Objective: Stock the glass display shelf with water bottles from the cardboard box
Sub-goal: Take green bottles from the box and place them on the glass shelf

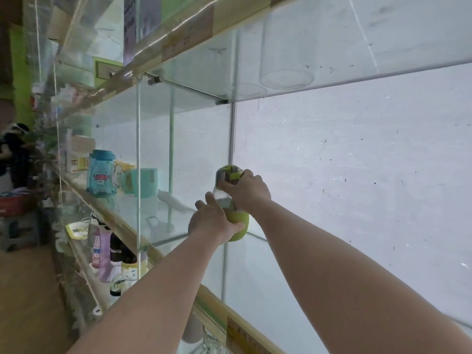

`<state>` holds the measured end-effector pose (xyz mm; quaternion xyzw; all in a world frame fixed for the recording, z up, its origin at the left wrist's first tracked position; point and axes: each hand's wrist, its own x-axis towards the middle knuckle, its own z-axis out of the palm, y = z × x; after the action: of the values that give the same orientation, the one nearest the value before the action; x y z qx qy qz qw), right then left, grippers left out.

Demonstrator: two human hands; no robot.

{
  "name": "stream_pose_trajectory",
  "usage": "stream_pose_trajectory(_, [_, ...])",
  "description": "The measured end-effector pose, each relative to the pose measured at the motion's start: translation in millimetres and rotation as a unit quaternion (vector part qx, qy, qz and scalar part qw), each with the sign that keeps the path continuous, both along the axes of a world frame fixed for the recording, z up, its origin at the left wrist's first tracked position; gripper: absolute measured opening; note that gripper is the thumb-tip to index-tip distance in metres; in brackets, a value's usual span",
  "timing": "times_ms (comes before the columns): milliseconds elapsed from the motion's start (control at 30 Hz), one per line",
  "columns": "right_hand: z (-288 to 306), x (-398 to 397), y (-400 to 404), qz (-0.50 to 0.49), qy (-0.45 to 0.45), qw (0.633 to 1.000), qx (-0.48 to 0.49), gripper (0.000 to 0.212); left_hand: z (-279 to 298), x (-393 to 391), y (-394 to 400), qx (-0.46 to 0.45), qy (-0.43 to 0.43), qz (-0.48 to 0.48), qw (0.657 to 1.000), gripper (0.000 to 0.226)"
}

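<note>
Both hands hold one green water bottle [236,208] inside the glass display shelf [178,233], close to the vertical glass divider [231,139]. The bottle stands nearly upright, its long axis vertical with a slight lean, and its base is at or just above the glass pane; whether it already touches cannot be told. The left hand [213,221] wraps its grip round the green lower body from the near side, thumb up on the clear middle band. The right hand [246,191] clenches its grip on the top, just under the green flip cap [231,172], fingers curled round the neck. So the bottle lies straight ahead of both grips, between them, the left low and the right high; the right hand reaches slightly deeper into the shelf.

The coming move looks like a short settling downward and a release, with the wall behind and the divider near.

Further left on the same shelf stand a blue printed bottle [101,173] and a teal cup [143,178], well apart from the hands. A lower shelf [84,261] carries small bottles. The upper glass shelf [332,47] holds a clear container [286,72]. A wooden floor [23,290] shows at left, and a person [15,154] stands far off. The cardboard box is not in view.
</note>
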<state>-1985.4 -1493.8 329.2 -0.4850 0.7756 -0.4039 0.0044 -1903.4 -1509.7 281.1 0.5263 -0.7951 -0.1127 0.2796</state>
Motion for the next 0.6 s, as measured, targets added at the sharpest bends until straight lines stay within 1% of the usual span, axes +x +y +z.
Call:
stream_pose_trajectory(133, [-3.2, 2.6, 1.6, -0.007, 0.014, 1.0, 0.003, 0.066, 2.5, 4.3, 3.7, 0.007, 0.018, -0.017, 1.0, 0.095])
stream_pose_trajectory(200, [-2.0, 1.6, 3.3, 0.003, -0.003, 1.0, 0.007, 0.065, 8.8, 11.5, 10.4, 0.009, 0.035, -0.03, 0.999, 0.091])
stream_pose_trajectory(300, [7.3, 5.4, 11.5, 0.005, -0.025, 1.0, 0.018, 0.069, 19.6, 29.9, 24.2, -0.025, 0.056, -0.038, 0.997, 0.085])
stream_pose_trajectory(367, [16.1, 16.7, 22.7, -0.027, -0.006, 1.0, -0.01, 0.064, 25.3, 46.2, 33.9, -0.056, 0.072, -0.035, 0.995, 0.078])
stream_pose_trajectory(433, [24.6, 35.5, 35.1, -0.036, 0.042, 0.997, -0.051, 0.058, 30.4, 65.4, 44.9, -0.078, 0.085, -0.027, 0.993, 0.071])
stream_pose_trajectory(500, [29.9, 60.6, 47.9, 0.002, 0.062, 0.996, -0.069, 0.054, 33.7, 87.1, 56.4, -0.079, 0.099, -0.017, 0.992, 0.065])
stream_pose_trajectory(600, [26.1, 109.6, 68.3, 0.095, 0.048, 0.993, -0.059, 0.046, 32.5, 128.6, 72.7, -0.066, 0.097, 0.011, 0.993, 0.06])
